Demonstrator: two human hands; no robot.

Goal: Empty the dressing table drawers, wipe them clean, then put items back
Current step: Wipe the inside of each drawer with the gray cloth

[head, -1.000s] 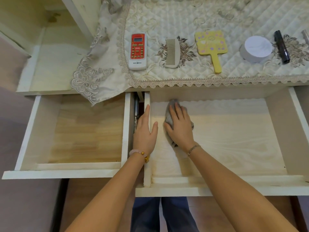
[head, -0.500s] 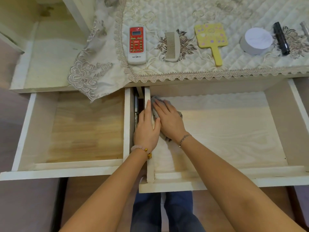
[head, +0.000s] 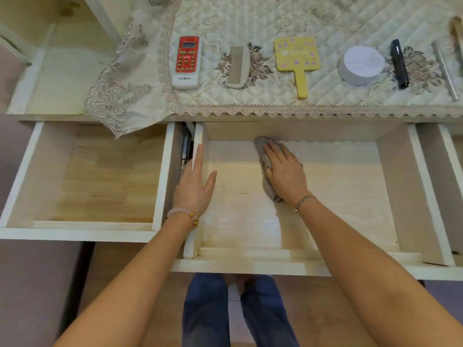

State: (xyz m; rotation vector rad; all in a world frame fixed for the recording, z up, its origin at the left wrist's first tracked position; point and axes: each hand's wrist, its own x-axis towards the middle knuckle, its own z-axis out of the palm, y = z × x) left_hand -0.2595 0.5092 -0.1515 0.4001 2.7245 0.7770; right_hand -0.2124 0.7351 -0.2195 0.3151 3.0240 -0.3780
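Two drawers of the dressing table stand pulled out. In the middle drawer [head: 395, 186] my right hand [head: 285, 171] presses a grey cloth [head: 263, 156] flat on the pale bottom near the back wall. My left hand [head: 195, 189] rests with straight fingers on that drawer's left wall. The left drawer [head: 160, 176] holds nothing and shows a bare wooden bottom. On the tabletop lie a red and white remote [head: 186, 62], a comb [head: 236, 67], a yellow hand mirror [head: 297, 58], a white round jar [head: 360, 65], a black tube [head: 399, 63] and a silver stick [head: 446, 68].
A quilted lace-edged cover [head: 275, 21] spreads over the tabletop, and one corner of it hangs over the left drawer. A third drawer's edge [head: 448, 151] shows at far right. My legs in blue trousers [head: 235, 311] stand under the middle drawer's front.
My right hand has slid the cloth from the drawer's back left corner toward the right, away from my left hand. My left hand has stayed on the left wall.
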